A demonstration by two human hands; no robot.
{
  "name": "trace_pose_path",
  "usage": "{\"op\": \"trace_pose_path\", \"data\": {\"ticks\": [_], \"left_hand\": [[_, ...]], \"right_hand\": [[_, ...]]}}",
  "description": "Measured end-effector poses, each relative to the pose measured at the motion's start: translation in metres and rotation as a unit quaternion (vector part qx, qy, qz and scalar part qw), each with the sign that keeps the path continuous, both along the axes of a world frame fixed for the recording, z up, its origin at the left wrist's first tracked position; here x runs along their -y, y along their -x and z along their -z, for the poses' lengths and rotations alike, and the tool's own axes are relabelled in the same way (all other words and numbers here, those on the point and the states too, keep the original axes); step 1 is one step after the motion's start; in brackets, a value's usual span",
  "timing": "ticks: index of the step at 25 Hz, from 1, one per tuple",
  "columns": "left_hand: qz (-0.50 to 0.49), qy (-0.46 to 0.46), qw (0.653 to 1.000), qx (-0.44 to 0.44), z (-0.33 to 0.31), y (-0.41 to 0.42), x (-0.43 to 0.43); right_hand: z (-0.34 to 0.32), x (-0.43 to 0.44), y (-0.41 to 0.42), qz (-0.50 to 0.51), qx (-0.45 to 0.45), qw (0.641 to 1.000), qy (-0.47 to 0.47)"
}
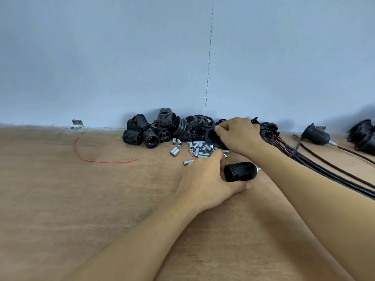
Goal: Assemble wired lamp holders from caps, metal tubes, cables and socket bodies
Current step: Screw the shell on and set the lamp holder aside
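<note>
Clasping a black threaded socket body [240,171] with a metal tube [258,169] at its tip, the left grip [205,179] holds it low over the wooden counter [81,199]; the right grip [239,134] pinches a black cap [212,136] in the pile [162,130] by the wall [101,57], behind loose metal tubes [197,149].

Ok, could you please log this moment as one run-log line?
left hand: grips socket body | right hand: pinches black cap at parts pile | metal tubes: loose between hands | cables: at right
</note>
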State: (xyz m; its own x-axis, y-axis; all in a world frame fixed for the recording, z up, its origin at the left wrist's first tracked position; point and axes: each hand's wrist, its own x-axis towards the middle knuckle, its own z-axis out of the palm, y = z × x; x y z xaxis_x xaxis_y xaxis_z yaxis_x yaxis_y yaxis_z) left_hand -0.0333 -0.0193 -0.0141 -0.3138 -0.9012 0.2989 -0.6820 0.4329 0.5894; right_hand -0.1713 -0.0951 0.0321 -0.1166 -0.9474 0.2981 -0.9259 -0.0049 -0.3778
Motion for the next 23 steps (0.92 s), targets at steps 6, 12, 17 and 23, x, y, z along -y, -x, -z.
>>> {"op": "trace_pose_path", "data": {"ticks": [6, 12, 17, 23], "left_hand": [[0.005, -0.028, 0.999, -0.017, 0.001, -0.002, 0.001], [0.011, -0.095, 0.991, -0.098, 0.001, -0.003, 0.003], [0.030, -0.119, 0.970, -0.209, -0.002, -0.013, 0.001], [0.045, -0.149, 0.920, -0.361, -0.009, -0.017, -0.001]], "right_hand": [[-0.018, -0.018, 0.009, -0.054, 0.182, 0.972, 0.138], [-0.008, -0.072, 0.017, -0.118, 0.234, 0.960, 0.096], [0.022, -0.102, 0.028, -0.172, 0.159, 0.971, 0.056], [0.029, -0.102, 0.032, -0.222, 0.129, 0.965, 0.058]]}}
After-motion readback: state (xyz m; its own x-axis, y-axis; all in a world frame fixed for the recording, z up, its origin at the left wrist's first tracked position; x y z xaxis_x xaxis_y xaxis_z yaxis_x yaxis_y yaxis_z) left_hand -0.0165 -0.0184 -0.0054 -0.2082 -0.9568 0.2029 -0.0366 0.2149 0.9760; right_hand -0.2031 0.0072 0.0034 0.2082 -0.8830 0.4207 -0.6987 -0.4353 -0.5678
